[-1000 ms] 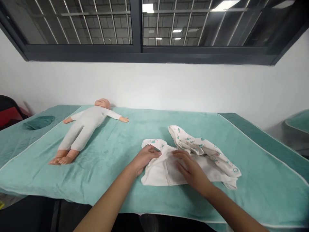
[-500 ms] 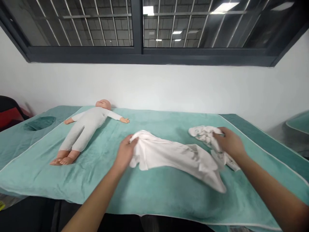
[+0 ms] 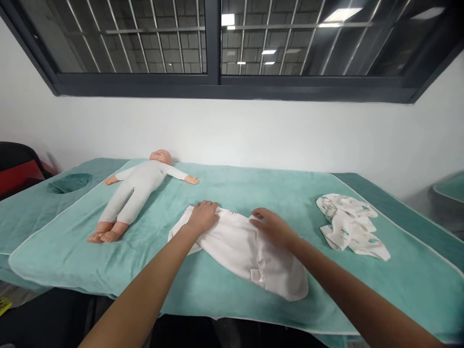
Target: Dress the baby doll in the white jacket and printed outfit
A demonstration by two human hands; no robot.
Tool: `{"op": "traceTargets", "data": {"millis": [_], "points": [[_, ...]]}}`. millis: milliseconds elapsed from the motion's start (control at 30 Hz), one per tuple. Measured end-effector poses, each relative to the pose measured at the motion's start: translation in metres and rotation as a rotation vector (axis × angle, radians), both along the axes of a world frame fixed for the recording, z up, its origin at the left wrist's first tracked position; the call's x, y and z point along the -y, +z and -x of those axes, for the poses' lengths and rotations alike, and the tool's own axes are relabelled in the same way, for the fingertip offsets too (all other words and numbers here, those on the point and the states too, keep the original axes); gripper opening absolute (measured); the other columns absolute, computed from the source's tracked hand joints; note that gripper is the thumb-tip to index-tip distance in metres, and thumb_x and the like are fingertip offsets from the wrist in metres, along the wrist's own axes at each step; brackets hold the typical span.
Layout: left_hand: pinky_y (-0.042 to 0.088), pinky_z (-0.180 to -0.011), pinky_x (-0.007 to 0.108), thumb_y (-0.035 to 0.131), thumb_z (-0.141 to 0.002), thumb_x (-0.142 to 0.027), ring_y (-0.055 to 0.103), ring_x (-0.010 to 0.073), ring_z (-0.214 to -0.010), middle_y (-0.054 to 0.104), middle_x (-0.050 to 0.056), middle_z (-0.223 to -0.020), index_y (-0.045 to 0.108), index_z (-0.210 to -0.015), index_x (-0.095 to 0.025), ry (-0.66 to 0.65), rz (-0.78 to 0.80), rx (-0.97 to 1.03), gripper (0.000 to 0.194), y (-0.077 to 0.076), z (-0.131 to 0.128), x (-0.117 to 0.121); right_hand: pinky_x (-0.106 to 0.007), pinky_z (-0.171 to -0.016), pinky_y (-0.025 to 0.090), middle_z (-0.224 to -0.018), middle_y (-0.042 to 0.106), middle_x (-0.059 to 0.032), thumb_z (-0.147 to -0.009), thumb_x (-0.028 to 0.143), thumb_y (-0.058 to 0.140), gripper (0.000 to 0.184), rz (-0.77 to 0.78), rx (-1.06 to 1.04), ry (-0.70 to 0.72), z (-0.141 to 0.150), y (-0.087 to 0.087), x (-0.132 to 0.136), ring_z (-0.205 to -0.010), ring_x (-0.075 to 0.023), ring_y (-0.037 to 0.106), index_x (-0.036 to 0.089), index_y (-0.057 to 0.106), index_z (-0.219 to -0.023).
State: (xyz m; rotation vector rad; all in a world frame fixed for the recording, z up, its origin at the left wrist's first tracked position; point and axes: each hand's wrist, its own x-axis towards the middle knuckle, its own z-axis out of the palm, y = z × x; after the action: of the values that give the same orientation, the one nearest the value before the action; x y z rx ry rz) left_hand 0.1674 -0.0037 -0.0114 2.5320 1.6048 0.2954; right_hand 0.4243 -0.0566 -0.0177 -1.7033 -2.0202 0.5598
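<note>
A white baby garment (image 3: 235, 251) lies partly rumpled on the green cover, with a small printed mark at its upper edge and a pale label near its lower side. My left hand (image 3: 203, 216) rests on the garment's upper left part, fingers stretched out over the cloth. At the upper edge, further right, my right hand (image 3: 272, 228) touches the fabric with its fingers loosely bent and apart. To the right of it sits a crumpled white printed garment (image 3: 350, 227), untouched. A baby doll (image 3: 139, 186) in a white bodysuit lies on its back at the left.
A green plush cover (image 3: 253, 183) spreads over the table, with a round hollow (image 3: 70, 183) at its left. Behind stands a white wall (image 3: 235, 130) below a dark-framed barred window (image 3: 232, 92). A black and red object (image 3: 18, 169) is at the far left.
My right hand has let go of the printed garment and moved left onto the white one. The white garment has come down flat, and my left hand now lies on it.
</note>
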Motion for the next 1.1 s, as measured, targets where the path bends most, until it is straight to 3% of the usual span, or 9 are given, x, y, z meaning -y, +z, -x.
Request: {"op": "traceTargets", "data": {"millis": [133, 300, 433, 533, 667, 833, 900, 1000, 1100], "points": [[0.044, -0.08, 0.033, 0.045, -0.086, -0.014, 0.06, 0.0238, -0.1, 0.065, 0.009, -0.108, 0.062, -0.104, -0.02, 0.017, -0.042, 0.036, 0.025, 0.021, -0.004, -0.005, -0.031, -0.084, 0.046, -0.101, 0.069, -0.0052, -0.084, 0.038, 0.057, 0.026, 0.09, -0.08, 0.057, 0.041, 0.015, -0.025, -0.093, -0.0204, 0.062, 0.02, 0.067, -0.099], [0.043, -0.076, 0.028, 0.046, -0.083, -0.013, 0.059, 0.0182, -0.094, 0.064, 0.001, -0.1, 0.058, -0.102, -0.024, -0.046, -0.197, 0.363, 0.025, 0.082, 0.015, 0.031, -0.024, -0.07, 0.045, -0.09, 0.068, -0.0009, -0.08, 0.043, 0.06, 0.03, 0.089, -0.376, 0.221, 0.051, 0.059, -0.031, -0.081, -0.0156, 0.061, 0.02, 0.066, -0.099], [0.039, -0.06, 0.025, 0.057, -0.085, -0.036, 0.057, 0.0155, -0.072, 0.061, -0.005, -0.077, 0.063, -0.096, -0.027, -0.147, 0.044, 0.347, 0.015, 0.133, 0.041, 0.057, -0.022, -0.063, 0.039, -0.076, 0.061, 0.0021, -0.074, 0.028, 0.06, 0.011, -0.188, -0.276, 0.142, 0.052, 0.104, -0.016, -0.072, -0.0131, 0.054, 0.02, 0.063, -0.08], [0.036, -0.055, 0.024, 0.055, -0.086, -0.04, 0.056, 0.0148, -0.065, 0.06, -0.005, -0.071, 0.065, -0.092, -0.028, -0.032, -0.053, 0.334, 0.017, 0.155, 0.058, 0.067, -0.021, -0.057, 0.032, -0.071, 0.057, 0.0037, -0.073, 0.028, 0.06, 0.008, -0.32, -0.099, 0.061, 0.05, 0.133, -0.002, -0.065, -0.0114, 0.048, 0.02, 0.058, -0.075], [0.036, -0.058, 0.025, 0.053, -0.086, -0.03, 0.056, 0.0156, -0.064, 0.06, -0.003, -0.068, 0.066, -0.096, -0.027, 0.152, -0.435, 0.291, 0.017, 0.163, 0.067, 0.074, -0.022, -0.055, 0.032, -0.073, 0.058, 0.0037, -0.074, 0.041, 0.066, 0.021, -0.253, -0.005, 0.032, 0.038, 0.155, 0.016, -0.064, -0.012, 0.049, 0.022, 0.057, -0.079], [0.041, -0.066, 0.026, 0.052, -0.083, -0.021, 0.057, 0.0161, -0.076, 0.061, 0.001, -0.081, 0.061, -0.093, -0.021, 0.261, -0.857, 0.442, 0.014, 0.164, 0.057, 0.088, -0.022, -0.054, 0.034, -0.074, 0.059, 0.0014, -0.077, 0.045, 0.065, 0.027, -0.281, -0.153, -0.082, 0.024, 0.166, 0.041, -0.062, -0.0118, 0.049, 0.02, 0.056, -0.08], [0.044, -0.071, 0.026, 0.05, -0.084, -0.021, 0.058, 0.0156, -0.082, 0.06, 0.002, -0.088, 0.056, -0.091, -0.02, 0.201, -0.812, 0.646, 0.009, 0.165, 0.05, 0.093, -0.023, -0.054, 0.036, -0.072, 0.057, 0.0018, -0.08, 0.039, 0.062, 0.02, -0.375, -0.225, -0.131, 0.024, 0.169, 0.05, -0.06, -0.0113, 0.048, 0.02, 0.054, -0.079], [0.045, -0.064, 0.025, 0.047, -0.087, -0.028, 0.058, 0.0142, -0.077, 0.06, 0.001, -0.088, 0.051, -0.095, -0.022, 0.176, -0.444, 0.899, 0.011, 0.168, 0.041, 0.096, -0.025, -0.063, 0.042, -0.08, 0.06, 0.0005, -0.079, 0.024, 0.057, 0.008, -0.57, -0.233, -0.135, 0.028, 0.172, 0.057, -0.069, -0.0137, 0.053, 0.022, 0.05, -0.078], [0.041, -0.053, 0.023, 0.049, -0.087, -0.037, 0.055, 0.0133, -0.067, 0.059, 0.0, -0.084, 0.052, -0.096, -0.023, 0.196, -0.17, 0.962, 0.018, 0.169, 0.044, 0.093, -0.028, -0.071, 0.044, -0.093, 0.064, -0.0016, -0.075, 0.014, 0.052, 0.012, -0.665, -0.173, -0.14, 0.025, 0.172, 0.055, -0.082, -0.0172, 0.059, 0.023, 0.046, -0.081]]}}
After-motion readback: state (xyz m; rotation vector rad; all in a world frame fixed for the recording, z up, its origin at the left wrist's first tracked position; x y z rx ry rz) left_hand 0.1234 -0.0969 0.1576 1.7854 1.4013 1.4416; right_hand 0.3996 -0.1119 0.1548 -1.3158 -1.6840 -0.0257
